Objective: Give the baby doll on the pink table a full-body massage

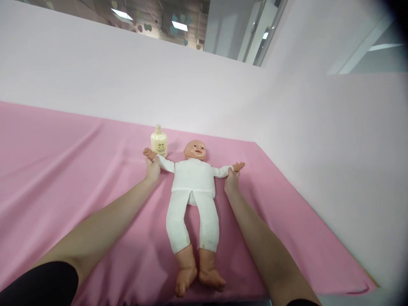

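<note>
Cream bottle (158, 142) upright on pink sheet (63, 170), perhaps lotion; pale walls (334, 148).

The doll (193, 182) lies on its back in the middle of the cloth (63, 170), with the head at the far end and the feet near the person; its arms are spread out to both sides; the left hand (153, 169) holds the doll's wrist on the left side, and the right hand (231, 180) holds the doll's wrist on the right side; the bottle (158, 142) stands upright on the cloth, left of the doll's head and just behind the left hand; the wall (191, 85) rises behind the cloth and goes on along its right side.
</note>
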A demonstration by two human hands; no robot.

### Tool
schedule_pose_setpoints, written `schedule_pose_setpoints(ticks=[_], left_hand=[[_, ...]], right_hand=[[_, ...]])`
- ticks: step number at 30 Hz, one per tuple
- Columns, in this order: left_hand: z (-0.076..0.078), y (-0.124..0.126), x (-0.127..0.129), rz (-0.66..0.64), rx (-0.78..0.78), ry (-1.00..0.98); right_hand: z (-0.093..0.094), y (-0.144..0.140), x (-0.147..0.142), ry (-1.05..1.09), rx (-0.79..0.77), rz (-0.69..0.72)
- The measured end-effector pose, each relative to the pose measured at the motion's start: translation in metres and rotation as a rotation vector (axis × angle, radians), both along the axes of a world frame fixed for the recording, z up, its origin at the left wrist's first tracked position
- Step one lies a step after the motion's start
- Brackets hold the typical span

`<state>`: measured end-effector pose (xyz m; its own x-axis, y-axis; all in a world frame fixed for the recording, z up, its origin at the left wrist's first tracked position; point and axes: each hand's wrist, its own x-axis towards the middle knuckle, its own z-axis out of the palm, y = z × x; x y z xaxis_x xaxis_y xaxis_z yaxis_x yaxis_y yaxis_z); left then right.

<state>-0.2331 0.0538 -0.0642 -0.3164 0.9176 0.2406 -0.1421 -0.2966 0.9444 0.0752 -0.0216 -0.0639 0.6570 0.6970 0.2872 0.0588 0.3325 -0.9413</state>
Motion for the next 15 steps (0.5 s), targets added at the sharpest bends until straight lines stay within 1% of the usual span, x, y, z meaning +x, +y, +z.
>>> schedule_pose_setpoints(ticks=[2, 4, 6, 9, 12, 14, 15], left_hand=[[0.002, -0.002, 0.001, 0.022, -0.012, 0.005], [0.007, -0.009, 0.005, -0.004, 0.068, 0.085], [0.014, -0.018, 0.010, -0.085, 0.206, 0.236], [0.021, -0.032, 0.017, -0.229, 0.364, 0.547], [0.024, -0.040, 0.022, -0.370, 0.456, 0.861], [0.025, -0.043, 0.024, -0.418, 0.483, 0.957], [0.026, -0.043, 0.024, -0.413, 0.482, 0.963]], right_hand=[[0.002, -0.002, -0.002, -0.041, 0.025, 0.019], [0.008, -0.008, -0.008, -0.152, 0.088, 0.062], [0.015, -0.015, -0.015, -0.282, 0.139, 0.142], [0.022, -0.022, -0.025, -0.452, 0.109, 0.276], [0.022, -0.023, -0.029, -0.705, 0.061, 0.382], [0.020, -0.022, -0.030, -0.811, 0.060, 0.407], [0.019, -0.022, -0.030, -0.818, 0.061, 0.405]])
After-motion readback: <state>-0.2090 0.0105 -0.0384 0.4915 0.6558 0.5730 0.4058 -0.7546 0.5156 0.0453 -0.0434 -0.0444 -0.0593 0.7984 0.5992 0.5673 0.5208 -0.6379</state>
